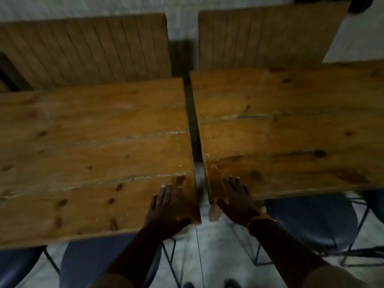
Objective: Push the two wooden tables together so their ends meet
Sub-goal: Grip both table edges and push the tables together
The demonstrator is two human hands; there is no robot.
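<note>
Blue chairs [311,221] tucked under near edges; slatted wooden benches [87,50] beyond. My left hand [166,206] lies flat, fingers spread, on left table [83,152] at its near corner. My right hand [236,196] likewise on right table [291,125]. Narrow gap between ends; knotty planks.
</note>
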